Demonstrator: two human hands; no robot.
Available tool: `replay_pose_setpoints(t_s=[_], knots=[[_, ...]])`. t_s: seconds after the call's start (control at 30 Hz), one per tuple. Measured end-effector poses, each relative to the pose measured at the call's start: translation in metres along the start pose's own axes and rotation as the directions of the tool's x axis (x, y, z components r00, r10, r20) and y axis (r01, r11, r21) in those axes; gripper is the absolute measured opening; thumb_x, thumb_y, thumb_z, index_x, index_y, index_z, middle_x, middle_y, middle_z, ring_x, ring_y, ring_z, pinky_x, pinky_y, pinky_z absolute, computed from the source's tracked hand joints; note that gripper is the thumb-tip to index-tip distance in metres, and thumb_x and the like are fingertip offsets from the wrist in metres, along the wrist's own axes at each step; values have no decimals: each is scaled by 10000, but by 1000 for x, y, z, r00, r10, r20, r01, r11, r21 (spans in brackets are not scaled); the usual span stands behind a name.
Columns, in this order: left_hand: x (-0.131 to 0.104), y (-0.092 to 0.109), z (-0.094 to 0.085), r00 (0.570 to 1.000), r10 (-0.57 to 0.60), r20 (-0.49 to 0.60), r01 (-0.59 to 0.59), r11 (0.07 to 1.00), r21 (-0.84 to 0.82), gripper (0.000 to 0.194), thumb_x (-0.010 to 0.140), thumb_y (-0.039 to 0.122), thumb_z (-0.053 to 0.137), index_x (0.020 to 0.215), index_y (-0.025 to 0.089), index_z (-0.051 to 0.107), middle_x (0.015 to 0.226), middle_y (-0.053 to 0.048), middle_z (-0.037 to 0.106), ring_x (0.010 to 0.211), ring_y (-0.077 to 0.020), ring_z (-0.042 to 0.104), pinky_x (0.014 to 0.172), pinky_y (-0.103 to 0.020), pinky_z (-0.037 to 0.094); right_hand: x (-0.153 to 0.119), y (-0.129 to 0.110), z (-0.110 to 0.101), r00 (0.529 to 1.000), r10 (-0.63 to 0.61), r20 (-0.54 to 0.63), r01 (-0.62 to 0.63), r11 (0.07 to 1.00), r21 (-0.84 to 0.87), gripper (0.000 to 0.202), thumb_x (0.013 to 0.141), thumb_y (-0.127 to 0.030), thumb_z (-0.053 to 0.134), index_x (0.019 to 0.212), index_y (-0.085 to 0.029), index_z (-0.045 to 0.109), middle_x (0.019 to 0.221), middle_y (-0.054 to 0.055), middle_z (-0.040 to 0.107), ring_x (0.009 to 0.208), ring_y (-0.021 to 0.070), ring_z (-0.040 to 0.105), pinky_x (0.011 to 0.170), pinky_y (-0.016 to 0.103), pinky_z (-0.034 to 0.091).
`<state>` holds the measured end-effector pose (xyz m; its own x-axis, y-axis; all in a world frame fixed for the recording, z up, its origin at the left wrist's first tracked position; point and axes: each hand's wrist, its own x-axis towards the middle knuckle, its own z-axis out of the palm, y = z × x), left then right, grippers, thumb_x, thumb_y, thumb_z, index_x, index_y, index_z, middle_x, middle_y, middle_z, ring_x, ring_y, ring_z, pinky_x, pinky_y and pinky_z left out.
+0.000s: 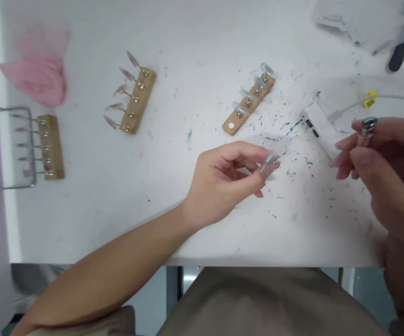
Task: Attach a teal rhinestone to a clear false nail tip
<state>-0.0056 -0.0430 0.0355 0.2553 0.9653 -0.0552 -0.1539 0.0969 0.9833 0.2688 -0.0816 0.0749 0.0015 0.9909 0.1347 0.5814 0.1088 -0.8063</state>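
Over the middle of the white table, my left hand (228,179) pinches a clear, glossy false nail (269,162) between thumb and fingertips. A small metallic bit shows at its edge. At the right, my right hand (387,168) is closed, thumb and fingers gripping a short, pale tube with a shiny teal metallic end (368,124); its exact kind does not show. The two hands are apart. Just beyond my left hand lies a wooden nail stand (232,125), with several clear false nails (247,97) mounted on metal posts.
Two more wooden stands, one at centre left (139,105) and one at far left (53,147), carry false nails. A pink cloth-like bundle (41,79) and a metal wire frame (32,140) are left. A white device (321,128) with a cable, teal smears and a dark-handled tool (400,53) are right.
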Motion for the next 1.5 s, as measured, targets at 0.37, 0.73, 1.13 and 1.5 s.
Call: replay_pose_setpoints(t_s=[0.37, 0.73, 1.13, 1.5], knots=[[3, -5, -3, 993, -96, 66, 108, 971, -213, 322, 872, 456, 1232, 981, 259, 1002, 904, -8, 957, 675, -123, 848, 572, -189, 730, -22, 1, 31, 958, -244, 152, 241, 970, 37, 559, 1190, -135, 744, 1705, -348, 781, 1509, -43, 776, 1162, -26, 855, 1106, 27, 746], [0, -4, -2, 990, -128, 63, 139, 971, -195, 338, 835, 475, 1250, 987, 274, 1024, 961, -29, 982, 723, -164, 880, 660, -266, 783, -19, -3, 35, 980, -142, 142, 129, 987, 95, 326, 1192, -253, 808, 1502, -272, 908, 1358, -22, 810, 1070, -4, 854, 1045, 30, 747], [0, -3, -2, 987, -136, 84, 152, 959, -239, 267, 845, 393, 1250, 989, 309, 1043, 949, -2, 985, 755, -127, 894, 705, -194, 756, -16, -6, 34, 962, -205, 178, 203, 979, 33, 327, 1226, -257, 755, 1521, -277, 896, 1369, -48, 803, 1112, -6, 859, 1032, 18, 739], [-1, -3, -1, 992, -119, 51, 126, 976, -176, 304, 880, 502, 1223, 1001, 296, 1033, 962, -38, 992, 768, -176, 902, 703, -280, 782, -5, -13, 36, 949, -254, 188, 253, 967, 30, 221, 1212, -401, 812, 1329, -312, 977, 1292, -20, 795, 956, 12, 828, 890, 69, 739]])
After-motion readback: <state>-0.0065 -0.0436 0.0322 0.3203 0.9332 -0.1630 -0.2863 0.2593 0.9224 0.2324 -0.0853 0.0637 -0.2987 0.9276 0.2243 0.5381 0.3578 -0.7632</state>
